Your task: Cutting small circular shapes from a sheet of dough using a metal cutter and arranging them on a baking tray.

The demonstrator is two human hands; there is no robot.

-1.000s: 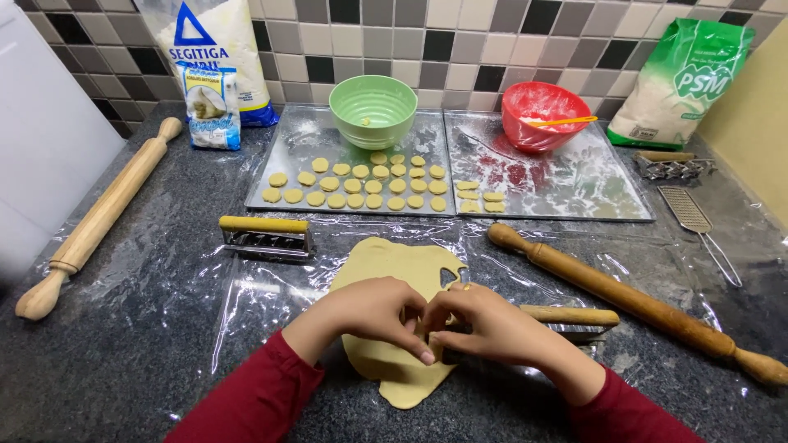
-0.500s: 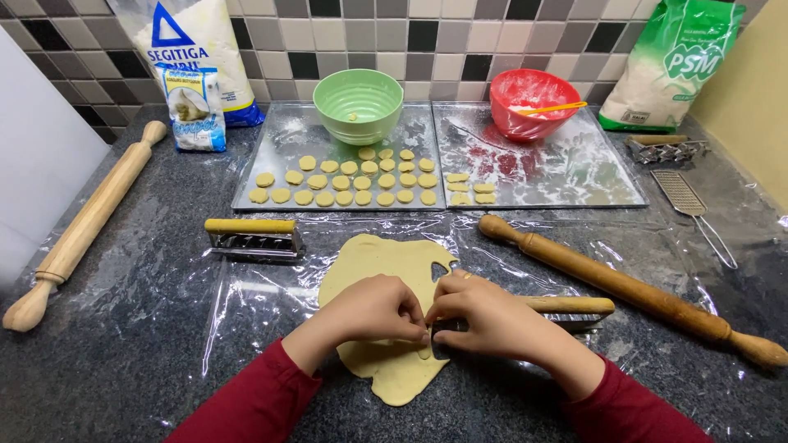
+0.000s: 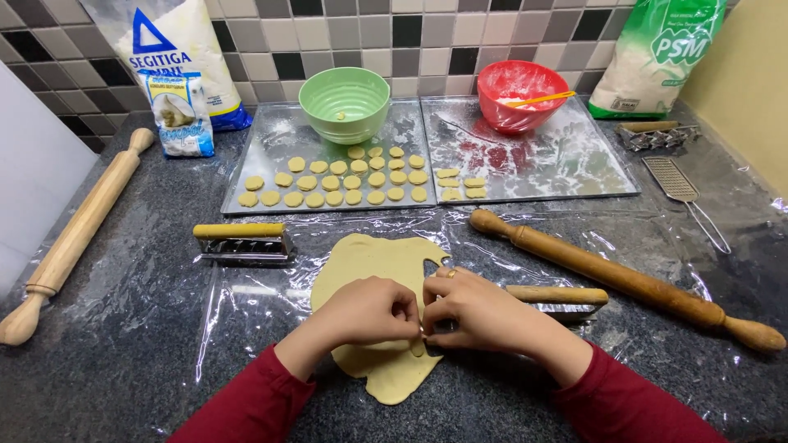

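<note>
A flat sheet of pale yellow dough [image 3: 369, 262] lies on clear plastic film, with bites cut out of its right edge. My left hand [image 3: 365, 312] and my right hand [image 3: 480, 312], both in red sleeves, meet fingertip to fingertip over that edge. Together they pinch a small piece of dough [image 3: 420, 335], which the fingers mostly hide. The right hand wears a ring. Just right of it lies a metal cutter with a wooden handle [image 3: 558, 295].
Two metal trays stand behind. The left tray [image 3: 271, 139] holds several small dough rounds and a green bowl [image 3: 345, 94]; the right tray [image 3: 574, 160] holds a red bowl [image 3: 517, 94]. Rolling pins lie left [image 3: 78, 234] and right [image 3: 616, 275]. A second cutter [image 3: 242, 239] and flour bags [image 3: 164, 49] are nearby.
Both hands stay together at the dough's right edge, fingertips drawn slightly closer. The view has shifted a little; nothing else has moved.
</note>
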